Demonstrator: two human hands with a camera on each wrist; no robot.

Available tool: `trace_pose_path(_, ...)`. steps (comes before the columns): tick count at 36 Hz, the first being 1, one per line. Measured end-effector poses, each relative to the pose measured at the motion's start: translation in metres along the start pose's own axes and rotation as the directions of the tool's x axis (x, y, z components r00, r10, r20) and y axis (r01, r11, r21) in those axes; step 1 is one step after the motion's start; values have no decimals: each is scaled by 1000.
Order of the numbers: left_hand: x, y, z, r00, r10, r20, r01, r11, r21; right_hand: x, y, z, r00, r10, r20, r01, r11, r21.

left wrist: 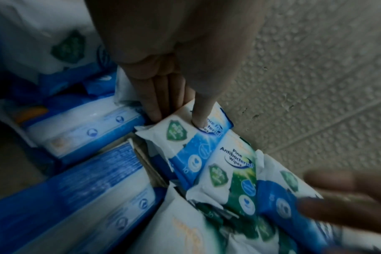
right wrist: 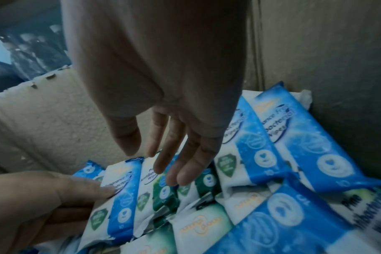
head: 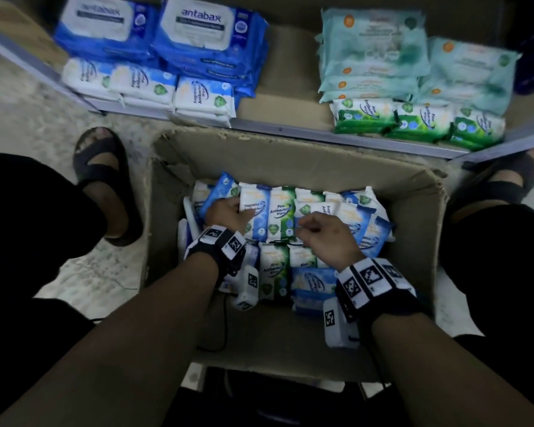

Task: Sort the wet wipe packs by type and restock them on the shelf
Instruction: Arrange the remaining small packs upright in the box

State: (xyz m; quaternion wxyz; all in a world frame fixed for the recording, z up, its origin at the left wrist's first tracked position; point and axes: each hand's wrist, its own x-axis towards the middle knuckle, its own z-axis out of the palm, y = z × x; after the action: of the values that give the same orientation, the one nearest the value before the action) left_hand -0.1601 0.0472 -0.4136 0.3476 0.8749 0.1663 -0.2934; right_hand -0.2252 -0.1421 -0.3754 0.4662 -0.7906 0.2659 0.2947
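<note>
An open cardboard box (head: 413,192) on the floor holds several small wipe packs, blue fragrance-free ones and green pine ones mixed. My left hand (head: 228,214) (left wrist: 176,120) pinches a blue fragrance-free pack (head: 255,211) (left wrist: 191,142) at the box's far left, thumb on its face and fingers behind it. A green pine pack (head: 281,211) (left wrist: 235,171) stands right beside it. My right hand (head: 312,226) (right wrist: 154,163) hovers just above the packs in the middle, fingers relaxed and apart, holding nothing. The left hand (right wrist: 54,197) also shows in the right wrist view.
On the shelf (head: 290,131) behind the box lie large blue Antabax packs (head: 204,35), small blue-white packs (head: 204,97) in front of them, teal packs (head: 373,53) at right, and green pine packs (head: 420,121) in front. A bare gap separates the groups. My sandalled feet flank the box.
</note>
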Motion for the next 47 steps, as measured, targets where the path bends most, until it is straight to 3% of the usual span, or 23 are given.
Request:
trace_pose_path(9,-34,-18,-23,967,55,-250,-20,990,141,16,-48,35,981,-187,59,194,967,-165)
trace_pose_path(14,-31,-32,-33,975,-1,-224,34,989,141,35,-75,58,947,-277,162,318,879,-355)
trace_pose_path(22,-5,-46,-37,987,49,-153,-15,976,216,59,-97,77,874,-385,296,486,667,-565)
trace_pose_path(28,-18,-48,-29,978,94,-188,-82,994,71,67,-98,83,852,-402,336,519,561,-645)
trace_pose_path(33,-25,-47,-32,946,184,-268,-208,976,-63,65,-96,79,845,-480,235,513,607,-607)
trace_pose_path(37,-20,-46,-38,911,198,-361,-277,943,-183,56,-89,70,792,-599,119,545,605,-581)
trace_pose_path(40,-20,-41,-36,901,256,-350,-325,933,-155,46,-82,60,769,-638,22,526,613,-589)
trace_pose_path(42,-19,-37,-34,927,212,-308,-266,953,-146,39,-77,52,757,-652,-43,504,624,-597)
trace_pose_path(44,-15,-36,-33,971,107,-212,-128,988,-89,31,-71,44,760,-643,-95,461,636,-619)
trace_pose_path(47,-8,-38,-28,995,70,-73,-55,980,193,27,-55,34,796,-582,-167,371,686,-625)
